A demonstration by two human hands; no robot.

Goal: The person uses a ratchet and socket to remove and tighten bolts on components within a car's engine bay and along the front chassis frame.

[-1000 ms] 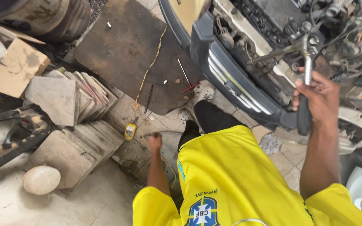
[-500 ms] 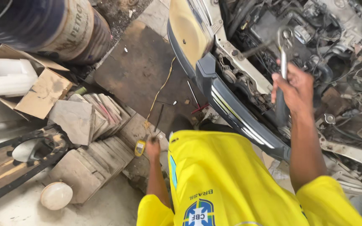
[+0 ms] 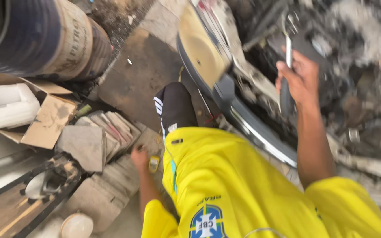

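right hand [image 3: 303,79] fisted on wrench [image 3: 287,66], raised at engine bay [image 3: 345,66], as 1 s ago | left hand [image 3: 140,156] dropped to floor, now touching yellow item [image 3: 154,164], grip unclear | view swung, blurred

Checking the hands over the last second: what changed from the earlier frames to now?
The left hand went from resting near the small yellow object to lying right beside it; whether it touches is unclear. The view swung and blurred, so the engine bay sits higher in frame. Unchanged: the right hand grips the dark-handled ratchet wrench, raised at the engine bay; stone slabs and barrel stay put.
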